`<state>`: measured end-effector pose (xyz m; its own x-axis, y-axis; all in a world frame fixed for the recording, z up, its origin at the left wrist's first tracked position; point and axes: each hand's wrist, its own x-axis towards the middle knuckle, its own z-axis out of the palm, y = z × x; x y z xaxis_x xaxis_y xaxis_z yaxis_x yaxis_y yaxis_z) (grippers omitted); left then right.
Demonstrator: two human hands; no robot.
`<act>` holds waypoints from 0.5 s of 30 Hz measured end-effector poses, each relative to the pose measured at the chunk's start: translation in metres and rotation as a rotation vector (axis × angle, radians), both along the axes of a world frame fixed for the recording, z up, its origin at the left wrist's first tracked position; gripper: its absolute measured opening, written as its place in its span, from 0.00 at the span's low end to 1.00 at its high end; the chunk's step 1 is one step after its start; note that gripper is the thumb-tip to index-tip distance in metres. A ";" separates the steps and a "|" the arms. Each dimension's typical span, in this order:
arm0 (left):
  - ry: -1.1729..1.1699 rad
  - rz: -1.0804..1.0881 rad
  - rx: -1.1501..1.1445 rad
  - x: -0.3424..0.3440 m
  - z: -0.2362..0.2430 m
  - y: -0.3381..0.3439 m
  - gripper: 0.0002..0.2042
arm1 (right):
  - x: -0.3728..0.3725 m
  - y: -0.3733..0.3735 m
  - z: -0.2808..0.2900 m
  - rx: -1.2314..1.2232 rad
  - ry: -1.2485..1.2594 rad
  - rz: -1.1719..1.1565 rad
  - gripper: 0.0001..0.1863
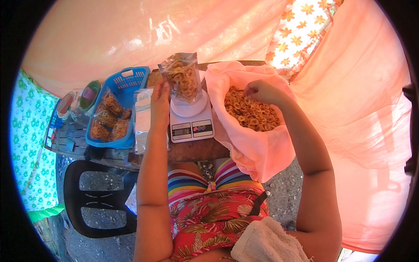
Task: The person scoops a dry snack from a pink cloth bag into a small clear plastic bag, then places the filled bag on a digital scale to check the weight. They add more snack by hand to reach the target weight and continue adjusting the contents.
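A clear stand-up pouch [184,81] filled with golden-brown, ring-like chips stands on the round plate of a white digital kitchen scale [192,124]. My left hand [160,97] is at the pouch's left edge, fingers upright and closed against its side. To the right, a big heap of the same chips [253,114] lies in a container lined with pink cloth [273,146]. My right hand [262,91] reaches over the heap's far edge, with bent fingers pinched together at the chips. Its fingertips are partly hidden.
Left of the scale are flat silvery pouches [142,114] and a blue plastic basket [131,83] with several filled bags [107,117]. Bowls [89,94] stand beyond it on the wooden table [78,139]. A black chair [74,196] is at the near left; pink sheeting [144,39] hangs around.
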<state>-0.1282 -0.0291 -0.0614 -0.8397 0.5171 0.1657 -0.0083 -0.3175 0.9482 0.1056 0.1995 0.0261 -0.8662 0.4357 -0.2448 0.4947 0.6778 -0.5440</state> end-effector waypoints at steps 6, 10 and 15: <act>0.014 0.040 0.044 0.005 0.003 0.002 0.20 | 0.004 0.009 -0.003 -0.462 0.055 -0.190 0.12; 0.021 0.000 0.062 -0.002 -0.002 0.001 0.17 | 0.009 0.017 -0.013 -0.689 0.191 -0.219 0.10; 0.039 -0.008 0.099 -0.004 -0.008 0.002 0.13 | 0.019 0.024 -0.019 -0.758 0.270 -0.343 0.08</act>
<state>-0.1327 -0.0276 -0.0691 -0.8272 0.5035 0.2494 0.0253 -0.4100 0.9117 0.1249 0.2235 0.0075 -0.7872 0.4859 -0.3798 0.3944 -0.0768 -0.9157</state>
